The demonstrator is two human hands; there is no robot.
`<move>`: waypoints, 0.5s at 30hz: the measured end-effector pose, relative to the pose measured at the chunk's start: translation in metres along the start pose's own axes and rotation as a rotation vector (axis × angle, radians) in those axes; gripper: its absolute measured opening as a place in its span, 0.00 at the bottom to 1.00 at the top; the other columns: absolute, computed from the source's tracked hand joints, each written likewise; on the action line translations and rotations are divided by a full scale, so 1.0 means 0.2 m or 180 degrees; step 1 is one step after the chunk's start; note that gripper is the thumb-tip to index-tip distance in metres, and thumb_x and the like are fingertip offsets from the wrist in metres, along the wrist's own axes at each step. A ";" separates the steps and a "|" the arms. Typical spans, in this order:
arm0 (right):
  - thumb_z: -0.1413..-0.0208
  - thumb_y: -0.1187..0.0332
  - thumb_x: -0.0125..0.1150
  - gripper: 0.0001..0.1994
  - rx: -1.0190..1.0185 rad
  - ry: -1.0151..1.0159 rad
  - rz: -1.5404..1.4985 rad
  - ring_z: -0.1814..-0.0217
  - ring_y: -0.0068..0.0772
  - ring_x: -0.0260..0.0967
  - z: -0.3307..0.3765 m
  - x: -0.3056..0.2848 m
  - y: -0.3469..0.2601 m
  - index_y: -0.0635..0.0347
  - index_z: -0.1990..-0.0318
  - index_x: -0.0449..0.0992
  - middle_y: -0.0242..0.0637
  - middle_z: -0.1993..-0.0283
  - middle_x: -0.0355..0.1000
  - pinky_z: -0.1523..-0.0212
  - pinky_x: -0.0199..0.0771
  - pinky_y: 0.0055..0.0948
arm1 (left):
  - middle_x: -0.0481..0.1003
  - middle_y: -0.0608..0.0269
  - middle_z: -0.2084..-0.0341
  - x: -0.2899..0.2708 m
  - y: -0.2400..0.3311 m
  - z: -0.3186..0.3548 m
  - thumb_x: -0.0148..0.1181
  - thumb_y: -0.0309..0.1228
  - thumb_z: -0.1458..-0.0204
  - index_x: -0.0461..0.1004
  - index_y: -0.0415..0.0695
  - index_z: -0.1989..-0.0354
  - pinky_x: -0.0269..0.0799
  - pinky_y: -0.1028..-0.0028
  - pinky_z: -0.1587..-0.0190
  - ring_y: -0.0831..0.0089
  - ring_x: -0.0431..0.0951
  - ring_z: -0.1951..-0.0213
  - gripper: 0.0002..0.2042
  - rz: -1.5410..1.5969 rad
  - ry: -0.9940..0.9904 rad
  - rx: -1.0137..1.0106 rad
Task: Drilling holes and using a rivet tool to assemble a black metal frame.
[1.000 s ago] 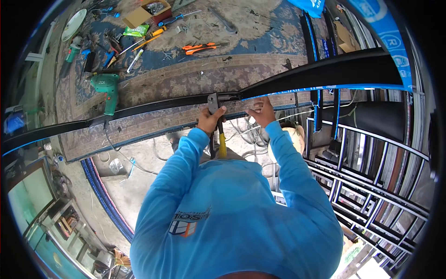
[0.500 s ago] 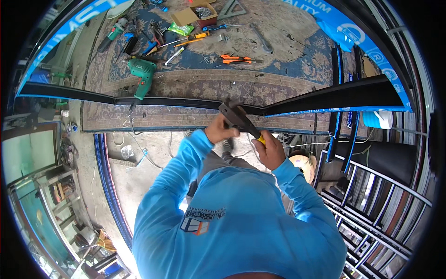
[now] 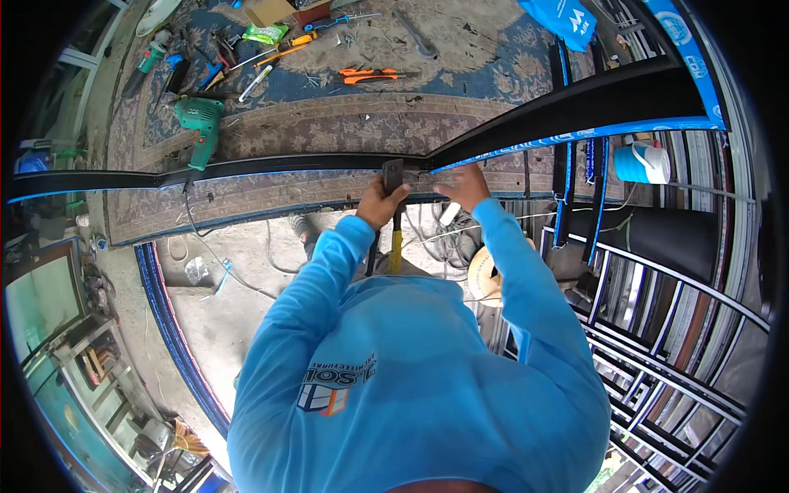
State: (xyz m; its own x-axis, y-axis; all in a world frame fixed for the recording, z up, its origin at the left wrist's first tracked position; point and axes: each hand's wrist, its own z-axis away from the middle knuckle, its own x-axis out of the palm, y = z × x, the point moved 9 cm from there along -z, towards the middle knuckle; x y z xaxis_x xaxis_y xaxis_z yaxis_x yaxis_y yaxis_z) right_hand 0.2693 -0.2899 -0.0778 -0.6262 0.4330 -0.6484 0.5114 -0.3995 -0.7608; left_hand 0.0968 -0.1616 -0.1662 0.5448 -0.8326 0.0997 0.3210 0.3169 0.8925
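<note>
My left hand (image 3: 380, 204) is closed around the dark metal head (image 3: 394, 174) of a hand tool with a yellow-and-black handle (image 3: 396, 251). The tool stands upright, handle hanging down toward my body; what kind it is I cannot make out. Its head is up at a long black profile frame (image 3: 288, 164) with blue film along its edge. My right hand (image 3: 467, 191) is off the tool, fingers apart, close under the frame's corner joint. Part of its fingers is hidden, and whether it touches the frame I cannot tell.
Beyond the frame, a patterned carpet (image 3: 279, 119) bears a green drill (image 3: 200, 127), orange-handled cutters (image 3: 370, 76), screwdrivers and loose screws. Coiled cables (image 3: 444, 246) lie below my hands. At right are a blue-and-white jug (image 3: 641, 163) and stacked metal profiles (image 3: 657, 361).
My right hand has let go of the tool's yellow handle and moved up beside the frame's corner. The tool has swung from slanting to upright in my left hand. The view has shifted right.
</note>
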 end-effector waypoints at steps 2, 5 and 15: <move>0.54 0.59 0.76 0.28 -0.0018 -0.0143 -0.0333 0.48 0.46 0.73 -0.10 0.04 0.08 0.60 0.47 0.73 0.44 0.53 0.74 0.52 0.75 0.40 | 0.76 0.60 0.73 0.04 -0.03 -0.07 0.68 0.44 0.47 0.68 0.37 0.57 0.75 0.71 0.70 0.72 0.78 0.73 0.23 -0.0237 0.0092 0.0302; 0.54 0.55 0.74 0.24 -0.0009 -0.0627 0.0469 0.45 0.55 0.71 -0.17 0.15 0.16 0.55 0.50 0.79 0.50 0.49 0.75 0.45 0.71 0.44 | 0.77 0.59 0.72 0.07 -0.09 -0.12 0.69 0.45 0.48 0.69 0.37 0.58 0.75 0.71 0.69 0.72 0.78 0.72 0.23 -0.0132 0.0326 0.0197; 0.53 0.45 0.70 0.26 -0.0178 -0.0720 0.1018 0.45 0.57 0.70 -0.19 0.22 0.29 0.50 0.51 0.80 0.48 0.46 0.74 0.43 0.69 0.48 | 0.79 0.58 0.71 0.10 -0.06 -0.14 0.67 0.44 0.46 0.73 0.37 0.60 0.74 0.69 0.67 0.71 0.78 0.71 0.20 -0.0571 0.0106 -0.0070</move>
State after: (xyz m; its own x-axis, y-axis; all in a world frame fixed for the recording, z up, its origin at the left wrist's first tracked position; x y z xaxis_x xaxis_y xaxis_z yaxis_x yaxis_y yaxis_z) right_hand 0.2938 -0.2629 -0.1528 -0.5407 0.1022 -0.8350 0.7291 -0.4380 -0.5258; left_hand 0.1261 -0.1702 -0.1874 0.5026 -0.8612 -0.0753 0.4321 0.1748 0.8847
